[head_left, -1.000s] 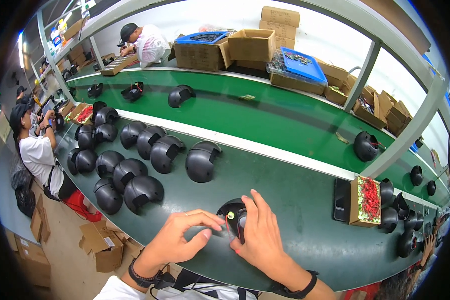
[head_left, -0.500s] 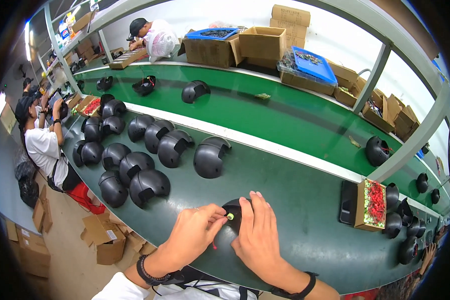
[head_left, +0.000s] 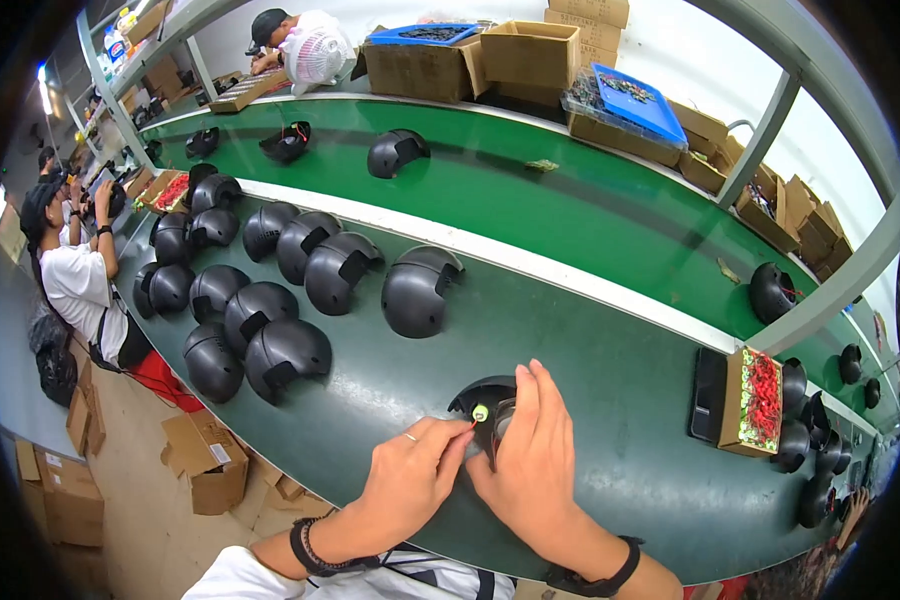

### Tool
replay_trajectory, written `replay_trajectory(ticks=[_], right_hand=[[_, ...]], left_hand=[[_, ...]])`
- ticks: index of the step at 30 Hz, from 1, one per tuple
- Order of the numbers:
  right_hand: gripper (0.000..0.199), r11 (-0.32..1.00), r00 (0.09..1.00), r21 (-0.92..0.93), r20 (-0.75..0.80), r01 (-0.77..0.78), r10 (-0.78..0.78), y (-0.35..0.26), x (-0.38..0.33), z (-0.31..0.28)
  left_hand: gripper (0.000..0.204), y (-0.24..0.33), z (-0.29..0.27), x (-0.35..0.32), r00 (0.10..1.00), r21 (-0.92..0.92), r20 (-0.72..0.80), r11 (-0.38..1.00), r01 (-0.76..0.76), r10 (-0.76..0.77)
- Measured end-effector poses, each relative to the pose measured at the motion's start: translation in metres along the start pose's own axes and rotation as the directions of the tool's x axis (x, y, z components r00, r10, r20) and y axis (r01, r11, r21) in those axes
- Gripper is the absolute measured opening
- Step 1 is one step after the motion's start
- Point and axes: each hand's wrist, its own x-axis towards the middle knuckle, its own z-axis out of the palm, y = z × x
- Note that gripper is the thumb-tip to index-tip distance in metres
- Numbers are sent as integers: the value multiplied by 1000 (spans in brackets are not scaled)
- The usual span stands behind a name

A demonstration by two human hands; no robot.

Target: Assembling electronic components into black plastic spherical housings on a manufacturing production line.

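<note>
A black dome-shaped shell sits on the table before me, its hollow side partly turned toward me. My right hand holds its right side, fingers stretched along the outside and thumb on the near edge. Between thumb and index finger, my left hand pinches a thin red wire. A small light-green round part sits at the wire's end, in front of the shell's opening. My right hand hides much of the shell.
Several black shells stand left on the table. Right are a dark flat rectangular thing and a cardboard box of red-wired parts. Beyond runs a green conveyor belt with more shells; people work at left.
The shell has turned so that its hollow side shows more. Both hands have shifted slightly right in view, and the light-green part now shows at the opening. The whole view has shifted a little.
</note>
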Motion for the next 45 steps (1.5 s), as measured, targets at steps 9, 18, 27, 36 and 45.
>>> replay_trajectory(ticks=[9, 18, 27, 36, 45], right_hand=[[90, 970, 995, 224, 47, -91, 82, 31, 12, -1], [79, 942, 978, 275, -28, -192, 207, 42, 18, 6], [111, 944, 995, 320, -33, -78, 93, 71, 11, 6], [83, 921, 962, 311, -64, -233, 265, 54, 6, -22], [15, 930, 958, 366, -257, -25, 126, 54, 5, -6]], left_hand=[[19, -36, 16, 20, 926, 151, -14, 916, -372, 378], [38, -52, 16, 28, 896, -22, 38, 897, -442, 443], [70, -56, 43, 96, 748, -747, 547, 623, 233, 376], [67, -55, 39, 96, 973, -455, 12, 868, -198, 229], [78, -47, 30, 93, 863, -159, -125, 849, -504, 489]])
